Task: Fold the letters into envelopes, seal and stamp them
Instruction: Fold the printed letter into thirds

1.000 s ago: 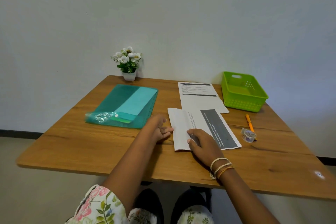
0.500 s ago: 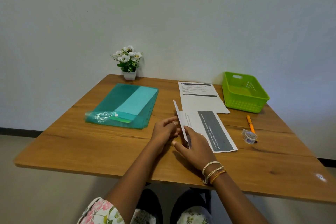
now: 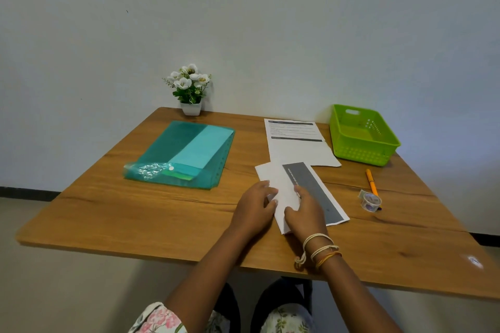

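Observation:
A white letter [image 3: 311, 184] with a dark grey band lies on the wooden table [image 3: 162, 213] in front of me, its left part folded over toward the band. My left hand [image 3: 254, 208] holds the folded flap at its left edge. My right hand [image 3: 305, 213] presses flat on the fold, fingers spread over the paper. A second printed letter [image 3: 297, 143] lies flat behind it. A teal plastic folder [image 3: 186, 154] with a lighter sheet inside rests to the left.
A green plastic basket [image 3: 362, 135] stands at the back right. An orange pen [image 3: 371, 181] and a small tape roll [image 3: 370, 201] lie right of the letter. A small white flower pot [image 3: 190, 89] sits at the back edge against the wall.
The left third of the letter was lifted upright half a second ago and now lies folded over. Both hands moved onto the fold.

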The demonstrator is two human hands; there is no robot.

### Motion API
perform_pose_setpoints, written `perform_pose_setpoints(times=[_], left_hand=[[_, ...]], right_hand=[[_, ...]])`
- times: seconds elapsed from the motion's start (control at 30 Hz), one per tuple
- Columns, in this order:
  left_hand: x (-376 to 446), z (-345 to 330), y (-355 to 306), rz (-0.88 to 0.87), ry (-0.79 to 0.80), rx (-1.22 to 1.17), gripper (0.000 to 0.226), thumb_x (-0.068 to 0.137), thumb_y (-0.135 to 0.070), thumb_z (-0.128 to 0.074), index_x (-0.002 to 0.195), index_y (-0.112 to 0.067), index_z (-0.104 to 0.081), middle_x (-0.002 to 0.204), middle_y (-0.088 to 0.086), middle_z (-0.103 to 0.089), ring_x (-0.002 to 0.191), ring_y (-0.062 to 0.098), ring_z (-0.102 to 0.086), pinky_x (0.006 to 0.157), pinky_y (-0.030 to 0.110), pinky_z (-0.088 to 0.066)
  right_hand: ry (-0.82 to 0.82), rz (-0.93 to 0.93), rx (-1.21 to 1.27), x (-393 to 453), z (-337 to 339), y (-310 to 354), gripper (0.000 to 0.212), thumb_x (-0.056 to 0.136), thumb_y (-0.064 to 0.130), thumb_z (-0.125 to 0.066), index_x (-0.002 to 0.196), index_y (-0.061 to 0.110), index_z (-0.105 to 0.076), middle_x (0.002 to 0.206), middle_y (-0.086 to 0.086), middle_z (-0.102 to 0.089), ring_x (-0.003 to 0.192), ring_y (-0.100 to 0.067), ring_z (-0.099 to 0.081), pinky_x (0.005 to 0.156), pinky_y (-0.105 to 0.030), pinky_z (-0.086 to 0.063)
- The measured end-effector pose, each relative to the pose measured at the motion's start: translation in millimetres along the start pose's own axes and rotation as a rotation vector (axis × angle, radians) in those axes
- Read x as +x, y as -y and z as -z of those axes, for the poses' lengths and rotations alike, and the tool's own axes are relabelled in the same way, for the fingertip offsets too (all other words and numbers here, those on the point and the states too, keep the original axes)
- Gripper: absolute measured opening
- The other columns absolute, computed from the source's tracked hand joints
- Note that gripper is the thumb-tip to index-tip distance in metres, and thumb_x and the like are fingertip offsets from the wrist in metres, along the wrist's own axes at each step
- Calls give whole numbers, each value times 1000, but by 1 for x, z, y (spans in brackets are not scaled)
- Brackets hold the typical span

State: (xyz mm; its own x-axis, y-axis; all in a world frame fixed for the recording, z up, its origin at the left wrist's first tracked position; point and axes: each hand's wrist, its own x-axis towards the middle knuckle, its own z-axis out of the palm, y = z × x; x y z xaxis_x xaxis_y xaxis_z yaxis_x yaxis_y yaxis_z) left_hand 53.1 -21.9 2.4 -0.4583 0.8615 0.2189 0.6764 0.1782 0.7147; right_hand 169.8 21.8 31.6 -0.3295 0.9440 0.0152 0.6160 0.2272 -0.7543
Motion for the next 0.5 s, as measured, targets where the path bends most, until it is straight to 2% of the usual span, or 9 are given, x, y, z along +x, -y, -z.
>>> perform_pose_setpoints(times=[0.13, 0.3, 0.4, 0.5], left_hand=[[0, -3, 1, 1, 2, 57, 32, 93, -28, -57, 124, -23, -63, 144, -5, -47, 129, 12, -45, 105, 33, -43], [-1, -7, -6, 40, -15, 35, 30, 92, -24, -58, 121, -22, -65, 144, -3, -48, 129, 14, -45, 102, 30, -40], [0, -6, -12, 127, -71, -137, 30, 91, -18, -60, 121, -19, -64, 142, 0, -49, 129, 16, -45, 100, 27, -39], [4, -2, -16, 267, -177, -386, 28, 91, -12, -60, 119, -17, -62, 131, 3, -58, 114, 15, -55, 94, 33, -51]], right_hand=[[-35, 0, -225, -2, 0, 1, 51, 95, 23, -54, 142, 14, -39, 143, -7, -47, 127, -25, -49, 101, -34, -45], [-131, 69, -290, -9, -4, -1, 42, 95, 22, -53, 135, 14, -48, 127, -8, -54, 112, -24, -56, 88, -31, -50], [-137, -9, -97, -4, -2, 1, 41, 93, 10, -54, 134, 13, -52, 130, -10, -57, 116, -28, -56, 93, -36, -49], [-106, -109, 187, 5, 0, 2, 39, 92, -1, -48, 128, 9, -57, 131, -12, -58, 119, -29, -53, 96, -37, -48]])
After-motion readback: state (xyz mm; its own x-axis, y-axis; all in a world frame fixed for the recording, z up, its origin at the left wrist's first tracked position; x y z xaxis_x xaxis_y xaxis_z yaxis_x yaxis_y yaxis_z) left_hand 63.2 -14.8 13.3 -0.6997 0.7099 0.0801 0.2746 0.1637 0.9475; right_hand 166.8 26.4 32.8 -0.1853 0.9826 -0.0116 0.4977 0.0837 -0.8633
